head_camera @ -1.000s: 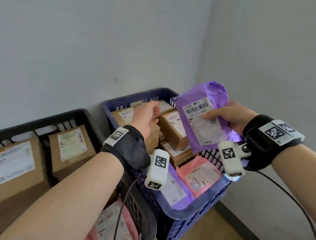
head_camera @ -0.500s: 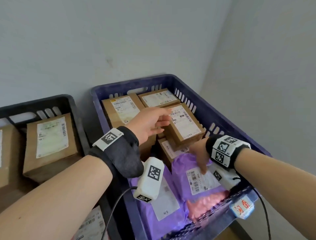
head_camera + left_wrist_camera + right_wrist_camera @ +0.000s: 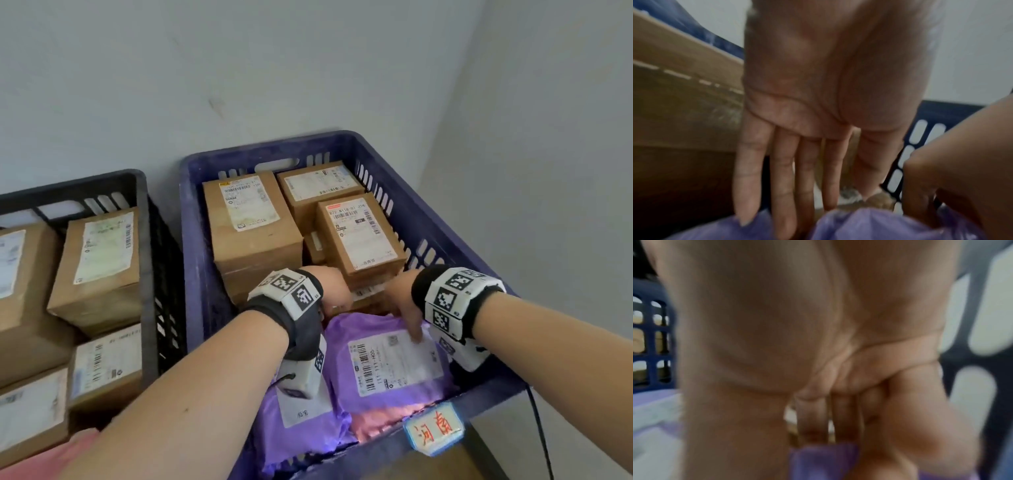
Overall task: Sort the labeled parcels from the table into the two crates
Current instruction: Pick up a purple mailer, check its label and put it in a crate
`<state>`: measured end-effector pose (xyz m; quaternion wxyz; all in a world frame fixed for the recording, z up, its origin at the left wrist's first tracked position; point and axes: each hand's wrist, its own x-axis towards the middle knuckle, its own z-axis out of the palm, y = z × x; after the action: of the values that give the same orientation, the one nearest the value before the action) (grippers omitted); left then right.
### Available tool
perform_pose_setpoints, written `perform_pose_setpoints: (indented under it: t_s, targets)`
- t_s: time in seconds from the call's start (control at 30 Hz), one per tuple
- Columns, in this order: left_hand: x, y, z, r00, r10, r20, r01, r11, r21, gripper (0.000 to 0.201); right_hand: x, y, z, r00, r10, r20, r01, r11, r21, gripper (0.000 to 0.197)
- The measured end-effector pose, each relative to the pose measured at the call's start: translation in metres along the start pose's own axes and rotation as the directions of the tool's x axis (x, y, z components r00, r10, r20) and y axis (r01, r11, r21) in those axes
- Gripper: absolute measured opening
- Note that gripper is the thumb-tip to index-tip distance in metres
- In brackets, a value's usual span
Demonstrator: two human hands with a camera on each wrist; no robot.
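purple bag [image 3: 387, 363] lies in blue crate [image 3: 195, 240], 5 o'clock corner | left hand [image 3: 334, 287] flat, fingers straight on bag edge | right hand [image 3: 404, 308] presses it, grip unclear | risk: leaning box [image 3: 359, 236] at 12 o'clock could slide onto the bag
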<state>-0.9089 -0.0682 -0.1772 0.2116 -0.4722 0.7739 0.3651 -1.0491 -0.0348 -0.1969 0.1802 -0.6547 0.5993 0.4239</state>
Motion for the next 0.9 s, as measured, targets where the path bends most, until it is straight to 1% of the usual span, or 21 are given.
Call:
perform_pose_setpoints:
  t_s: [0.07,0.17,0.2,0.27,0.33,0.37,0.4,0.43,0.47,0.5,0.53,0.6,0.63,0.67,0.7,0.73,0.77,0.8,0.83,0.87,0.9]
  targets:
    - [0.012,-0.005,0.014,0.999,-0.039,0.034,0.034,0.991,0.126,0.036,0.005,-0.004,0.006,0.999,-0.016,-0.030,0.017,0.999,0.037,0.062]
    - [0.024,-0.012,0.029,0.996,-0.046,0.079,0.032,0.985,0.172,0.039,0.012,0.001,0.009,0.985,0.008,-0.171,0.009,0.995,0.100,0.042]
    - [0.026,-0.013,0.033,0.996,-0.035,0.078,0.020,0.983,0.184,0.039,0.013,0.003,0.008,0.975,0.021,-0.220,0.005,0.993,0.119,0.035]
    - [0.030,-0.015,0.041,1.000,-0.013,0.027,0.007,0.972,0.235,0.037,0.015,0.005,0.005,0.955,0.028,-0.297,0.015,0.990,0.140,0.023]
    - [0.034,-0.015,0.047,1.000,-0.016,-0.010,0.018,0.972,0.235,0.033,0.013,0.004,-0.001,0.933,0.018,-0.360,0.044,0.986,0.163,0.018]
    - [0.035,-0.015,0.049,1.000,-0.014,-0.015,0.017,0.970,0.242,0.031,0.011,0.002,-0.004,0.928,0.010,-0.373,0.057,0.984,0.166,0.019]
    - [0.034,-0.015,0.049,1.000,-0.008,-0.016,0.012,0.964,0.264,0.029,0.009,0.001,-0.006,0.938,-0.011,-0.346,0.073,0.983,0.166,0.019]
    - [0.033,-0.014,0.048,1.000,-0.006,-0.017,0.010,0.956,0.294,0.027,0.009,-0.001,-0.007,0.963,-0.053,-0.262,0.103,0.978,0.180,0.018]
    - [0.033,-0.014,0.045,1.000,-0.003,-0.025,0.011,0.945,0.326,0.025,0.009,-0.004,-0.004,0.984,-0.114,-0.135,0.142,0.966,0.218,0.018]
    - [0.033,-0.013,0.041,0.999,-0.007,-0.041,0.021,0.937,0.349,0.026,0.010,-0.008,-0.001,0.984,-0.180,-0.008,0.176,0.948,0.263,0.019]
    - [0.033,-0.013,0.037,0.998,-0.012,-0.063,0.034,0.935,0.354,0.031,0.012,-0.011,0.002,0.970,-0.226,0.084,0.193,0.936,0.295,0.024]
    - [0.034,-0.014,0.030,0.995,-0.031,-0.094,0.057,0.953,0.296,0.038,0.018,-0.016,0.007,0.946,-0.260,0.193,0.192,0.930,0.312,0.033]
    - [0.035,-0.015,0.027,0.995,-0.040,-0.088,0.059,0.973,0.225,0.037,0.022,-0.018,0.009,0.927,-0.275,0.253,0.191,0.931,0.312,0.031]
    - [0.037,-0.016,0.026,0.997,-0.052,-0.055,0.059,0.990,0.129,0.034,0.025,-0.020,0.012,0.911,-0.283,0.298,0.185,0.930,0.319,0.024]
    - [0.039,-0.017,0.026,0.998,-0.067,0.002,0.067,0.997,0.032,0.031,0.030,-0.022,0.015,0.915,-0.278,0.292,0.178,0.929,0.325,0.016]
    - [0.039,-0.017,0.027,0.993,-0.083,0.082,0.086,0.996,-0.030,0.028,0.033,-0.023,0.019,0.932,-0.265,0.245,0.171,0.922,0.347,0.007]
    - [0.039,-0.016,0.029,0.981,-0.093,0.169,0.103,0.993,-0.051,0.025,0.033,-0.023,0.021,0.961,-0.226,0.162,0.151,0.913,0.380,0.005]
    - [0.040,-0.016,0.032,0.967,-0.100,0.235,0.110,0.993,-0.031,0.026,0.032,-0.022,0.024,0.981,-0.177,0.077,0.129,0.897,0.423,0.007]
    - [0.040,-0.016,0.035,0.957,-0.106,0.269,0.110,0.994,0.002,0.030,0.031,-0.021,0.024,0.987,-0.154,0.055,0.114,0.890,0.442,0.003]
    - [0.040,-0.016,0.038,0.955,-0.108,0.275,0.104,0.994,0.030,0.035,0.031,-0.020,0.023,0.983,-0.168,0.074,0.117,0.886,0.450,0.008]
    - [0.040,-0.016,0.039,0.956,-0.107,0.272,0.101,0.994,0.036,0.037,0.030,-0.020,0.020,0.970,-0.202,0.136,0.125,0.891,0.436,0.020]
